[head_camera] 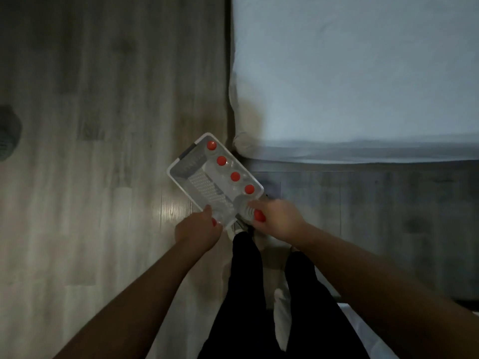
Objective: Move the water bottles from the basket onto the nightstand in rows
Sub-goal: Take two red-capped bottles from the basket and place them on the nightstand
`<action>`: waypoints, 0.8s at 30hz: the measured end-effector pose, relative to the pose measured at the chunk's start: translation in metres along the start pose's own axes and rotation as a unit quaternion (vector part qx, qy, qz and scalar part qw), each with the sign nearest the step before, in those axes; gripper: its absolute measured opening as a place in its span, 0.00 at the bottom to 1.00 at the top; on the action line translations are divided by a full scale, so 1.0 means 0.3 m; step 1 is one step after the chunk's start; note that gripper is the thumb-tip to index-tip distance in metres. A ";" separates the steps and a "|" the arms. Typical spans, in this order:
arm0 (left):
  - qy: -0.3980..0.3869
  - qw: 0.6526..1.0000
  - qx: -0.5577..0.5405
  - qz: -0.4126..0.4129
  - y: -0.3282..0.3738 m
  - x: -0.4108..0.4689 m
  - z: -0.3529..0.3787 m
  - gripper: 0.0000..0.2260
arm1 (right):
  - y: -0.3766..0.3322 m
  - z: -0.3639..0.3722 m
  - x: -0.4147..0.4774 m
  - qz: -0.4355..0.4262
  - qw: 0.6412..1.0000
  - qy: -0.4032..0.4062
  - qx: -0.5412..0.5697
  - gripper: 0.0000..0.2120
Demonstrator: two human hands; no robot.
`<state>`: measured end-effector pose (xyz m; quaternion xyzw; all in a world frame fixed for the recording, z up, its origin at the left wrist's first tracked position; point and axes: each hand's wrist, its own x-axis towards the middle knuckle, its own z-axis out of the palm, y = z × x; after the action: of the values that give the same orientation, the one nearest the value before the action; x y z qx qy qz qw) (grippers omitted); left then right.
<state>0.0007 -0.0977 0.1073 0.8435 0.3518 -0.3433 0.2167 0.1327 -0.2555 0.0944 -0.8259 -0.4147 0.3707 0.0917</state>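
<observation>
Currently, head view: left hand is clamped round one bottle and right hand round a second bottle, both at the near end of the basket. Four more bottles stand in a row inside.

Risk: a base catches the rim on lift-out and tips the basket or the row.

Grey surface centre right is probably the nightstand. Bed corner crowds the basket's far end. Open floor left.

Pale wood-plank floor. White basket sits on it at a skew, just beside the bed corner. Dark grey rounded object at left edge, well apart.
</observation>
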 end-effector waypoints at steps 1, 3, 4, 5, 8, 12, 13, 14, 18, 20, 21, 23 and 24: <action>0.002 1.000 0.003 0.013 0.028 -0.054 -0.027 0.25 | 0.010 -0.022 -0.065 0.009 1.000 0.016 0.015 0.18; 0.011 0.999 0.000 0.046 0.097 -0.154 -0.073 0.19 | 0.029 -0.067 -0.197 0.033 0.998 0.032 0.031 0.20; 0.015 0.998 -0.005 0.069 0.141 -0.200 -0.090 0.15 | 0.048 -0.081 -0.264 0.053 0.997 0.038 0.035 0.20; 0.022 0.996 -0.011 0.092 0.190 -0.242 -0.101 0.11 | 0.076 -0.088 -0.331 0.075 0.995 0.051 0.043 0.21; 0.040 0.987 -0.005 0.153 0.366 -0.343 -0.106 0.10 | 0.190 -0.100 -0.540 0.141 0.980 0.112 0.080 0.22; 0.076 0.967 0.040 0.241 0.619 -0.459 -0.033 0.15 | 0.389 -0.080 -0.869 0.239 0.923 0.225 0.201 0.15; 0.082 0.961 0.047 0.258 0.691 -0.486 -0.004 0.16 | 0.444 -0.073 -0.956 0.261 0.904 0.251 0.226 0.15; 0.085 0.958 0.058 0.269 0.763 -0.511 0.027 0.17 | 0.496 -0.067 -1.043 0.279 0.887 0.277 0.243 0.16; 0.078 0.939 0.084 0.325 1.071 -0.588 0.151 0.18 | 0.700 -0.062 -1.370 0.341 0.818 0.363 0.288 0.22; 0.072 0.923 0.090 0.367 1.223 -0.631 0.205 0.18 | 0.781 -0.072 -1.512 0.375 0.791 0.387 0.290 0.16; 0.066 0.916 0.088 0.386 1.297 -0.656 0.226 0.18 | 0.815 -0.077 -1.577 0.391 0.777 0.398 0.291 0.13; 0.038 0.904 0.062 0.420 1.443 -0.712 0.258 0.22 | 0.873 -0.087 -1.699 0.417 0.745 0.432 0.291 0.09; 0.023 0.899 0.044 0.435 1.514 -0.734 0.270 0.24 | 0.894 -0.092 -1.757 0.431 0.725 0.451 0.294 0.07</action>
<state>0.1895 -0.5438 0.2706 0.9290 -0.0604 -0.2102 0.2985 0.1163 -0.8195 0.2735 -0.9173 0.2053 0.0577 0.3361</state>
